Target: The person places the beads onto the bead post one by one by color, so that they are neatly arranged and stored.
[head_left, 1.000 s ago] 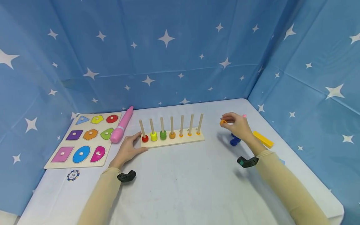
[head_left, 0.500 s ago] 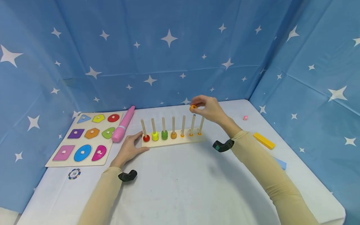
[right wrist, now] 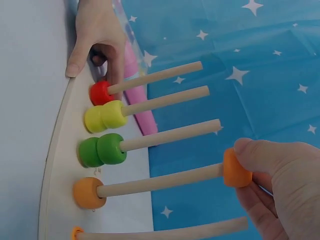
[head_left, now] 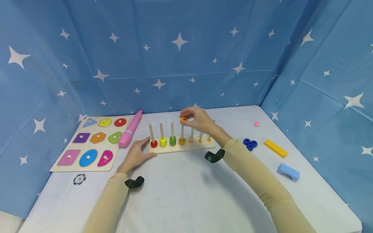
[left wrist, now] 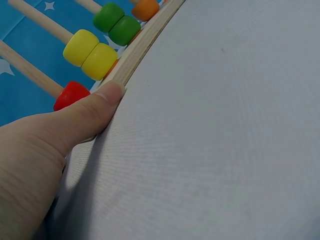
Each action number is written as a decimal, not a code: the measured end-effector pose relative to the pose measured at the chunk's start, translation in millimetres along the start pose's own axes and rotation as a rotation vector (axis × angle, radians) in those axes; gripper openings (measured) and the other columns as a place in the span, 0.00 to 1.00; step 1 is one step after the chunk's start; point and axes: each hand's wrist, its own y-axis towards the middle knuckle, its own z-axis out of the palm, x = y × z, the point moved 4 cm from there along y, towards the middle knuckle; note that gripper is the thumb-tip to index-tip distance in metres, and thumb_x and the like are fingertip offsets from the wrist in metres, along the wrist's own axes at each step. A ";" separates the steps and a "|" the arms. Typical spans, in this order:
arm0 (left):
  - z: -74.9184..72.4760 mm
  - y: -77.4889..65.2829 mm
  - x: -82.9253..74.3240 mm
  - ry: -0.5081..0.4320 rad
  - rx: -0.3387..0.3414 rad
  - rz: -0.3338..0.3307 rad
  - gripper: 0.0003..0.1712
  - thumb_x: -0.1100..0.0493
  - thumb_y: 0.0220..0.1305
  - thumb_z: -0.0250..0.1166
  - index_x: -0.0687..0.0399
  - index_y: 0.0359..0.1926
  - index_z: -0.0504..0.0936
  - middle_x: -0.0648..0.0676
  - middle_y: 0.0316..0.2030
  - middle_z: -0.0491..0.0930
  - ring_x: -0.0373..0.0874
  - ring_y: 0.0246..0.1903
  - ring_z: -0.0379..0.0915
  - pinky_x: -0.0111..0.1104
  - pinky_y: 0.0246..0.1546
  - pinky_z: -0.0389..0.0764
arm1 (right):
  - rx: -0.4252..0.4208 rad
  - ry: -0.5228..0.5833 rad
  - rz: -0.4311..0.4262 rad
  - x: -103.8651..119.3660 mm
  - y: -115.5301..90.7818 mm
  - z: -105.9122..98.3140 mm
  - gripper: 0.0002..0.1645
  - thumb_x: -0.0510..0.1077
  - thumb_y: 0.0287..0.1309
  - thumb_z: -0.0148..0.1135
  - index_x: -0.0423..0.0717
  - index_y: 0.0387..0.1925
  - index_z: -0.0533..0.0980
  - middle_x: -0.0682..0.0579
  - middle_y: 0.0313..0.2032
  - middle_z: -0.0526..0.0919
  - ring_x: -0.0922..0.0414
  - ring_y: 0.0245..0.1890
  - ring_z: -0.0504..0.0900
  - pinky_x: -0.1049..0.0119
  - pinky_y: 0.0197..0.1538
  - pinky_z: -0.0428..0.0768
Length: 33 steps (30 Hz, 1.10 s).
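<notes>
A wooden peg board [head_left: 193, 148] carries a row of upright pegs. One red bead [right wrist: 100, 93] sits on the leftmost peg, then two yellow beads [right wrist: 105, 116], two green beads [right wrist: 102, 150] and a single orange bead [right wrist: 89, 193]. My left hand [head_left: 136, 155] grips the board's left end, its thumb along the front edge and fingers at the back. Between thumb and fingers my right hand [head_left: 198, 120] pinches another orange bead [right wrist: 236, 168], right at the top of the peg above the lone orange one.
Right of the board lie several blue beads [head_left: 249, 144], a yellow block [head_left: 276, 148], a light-blue arch block [head_left: 288, 172] and a small pink piece [head_left: 256, 124]. On the left are a shape puzzle [head_left: 122, 147], a pink baton [head_left: 130, 129] and a poker chip [head_left: 79, 179].
With the orange bead in its fingers, my right hand has moved left from over the blue beads to a peg top. My left hand stays at the board's end.
</notes>
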 end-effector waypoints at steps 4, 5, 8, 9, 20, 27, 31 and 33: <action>0.5 0.5 -0.2 0.006 -0.001 0.000 0.53 0.43 0.48 0.74 0.54 0.71 0.59 0.62 0.60 0.67 0.56 0.60 0.59 0.51 0.61 0.64 | 0.016 0.000 0.001 -0.4 -0.2 3.2 0.20 0.39 0.54 0.68 0.40 0.49 0.76 0.52 0.41 0.83 0.59 0.40 0.81 0.67 0.47 0.78; 0.9 0.8 -0.4 0.007 0.001 0.001 0.53 0.43 0.48 0.74 0.54 0.71 0.59 0.62 0.60 0.67 0.56 0.60 0.59 0.51 0.61 0.64 | 0.016 0.001 0.003 -1.0 -0.8 3.4 0.20 0.39 0.54 0.68 0.40 0.49 0.76 0.52 0.41 0.83 0.59 0.40 0.81 0.67 0.48 0.78; 1.8 1.8 -0.8 0.009 0.008 -0.002 0.53 0.43 0.48 0.74 0.54 0.71 0.59 0.61 0.61 0.67 0.56 0.60 0.58 0.51 0.61 0.63 | -0.002 -0.003 0.002 -3.1 -3.5 2.7 0.20 0.40 0.53 0.68 0.40 0.48 0.77 0.52 0.41 0.83 0.58 0.41 0.81 0.67 0.48 0.78; 2.1 2.0 -0.6 0.010 0.010 -0.008 0.54 0.43 0.47 0.74 0.54 0.71 0.59 0.61 0.61 0.67 0.55 0.60 0.58 0.51 0.61 0.63 | -0.009 -0.001 -0.001 -3.5 -4.2 2.2 0.19 0.40 0.53 0.68 0.40 0.48 0.77 0.52 0.41 0.83 0.57 0.41 0.81 0.67 0.48 0.78; 2.0 1.3 0.0 0.004 -0.001 -0.005 0.54 0.42 0.47 0.74 0.56 0.71 0.59 0.63 0.59 0.68 0.57 0.59 0.59 0.51 0.61 0.63 | -0.082 0.088 0.012 -13.3 -8.1 -11.3 0.19 0.41 0.55 0.67 0.41 0.49 0.77 0.48 0.43 0.83 0.55 0.43 0.81 0.63 0.50 0.78; 3.2 1.3 2.3 0.006 0.006 -0.015 0.55 0.41 0.47 0.73 0.55 0.71 0.59 0.63 0.61 0.66 0.57 0.60 0.59 0.52 0.61 0.63 | -0.202 0.208 0.108 -34.0 -23.2 -38.6 0.18 0.43 0.60 0.63 0.41 0.51 0.76 0.48 0.45 0.82 0.56 0.45 0.80 0.65 0.50 0.78; 3.3 1.8 2.3 0.009 0.002 -0.017 0.55 0.41 0.46 0.74 0.55 0.71 0.59 0.62 0.61 0.67 0.57 0.60 0.59 0.52 0.61 0.63 | -0.255 0.228 0.140 -49.4 -36.3 -53.1 0.18 0.42 0.61 0.61 0.38 0.51 0.75 0.44 0.46 0.81 0.52 0.47 0.80 0.62 0.51 0.78; 3.8 2.5 2.3 0.009 0.001 -0.007 0.55 0.41 0.46 0.74 0.55 0.71 0.59 0.63 0.61 0.67 0.57 0.60 0.59 0.52 0.61 0.63 | -0.264 0.224 0.159 -57.4 -44.2 -58.8 0.18 0.39 0.62 0.60 0.35 0.51 0.74 0.41 0.47 0.81 0.48 0.48 0.80 0.57 0.53 0.77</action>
